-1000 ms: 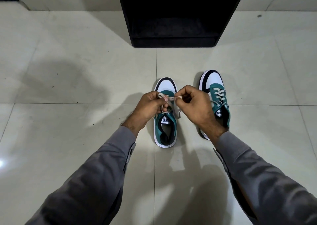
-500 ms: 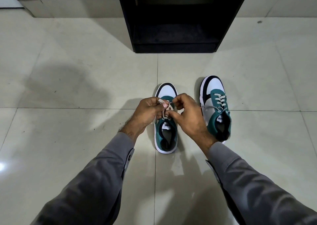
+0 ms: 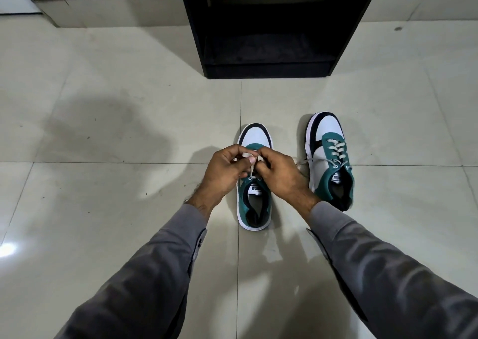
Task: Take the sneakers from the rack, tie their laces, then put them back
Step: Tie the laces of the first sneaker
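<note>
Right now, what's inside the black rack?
The black rack shows a dark, bare lower shelf; no shoes visible. Both sneakers stand on the floor. Its upper part is cropped.

Couldn't make out the knot on the left sneaker (image 3: pixel 254 199), both hands (image 3: pixel 225 169) bunched right over its laces (image 3: pixel 251 168) and tongue. Rack (image 3: pixel 271 25) cut off by the top edge, inside too dark to read. Right sneaker (image 3: pixel 329 157) lace end lost behind the right hand (image 3: pixel 280 175). Tongue labels too small to read
</note>
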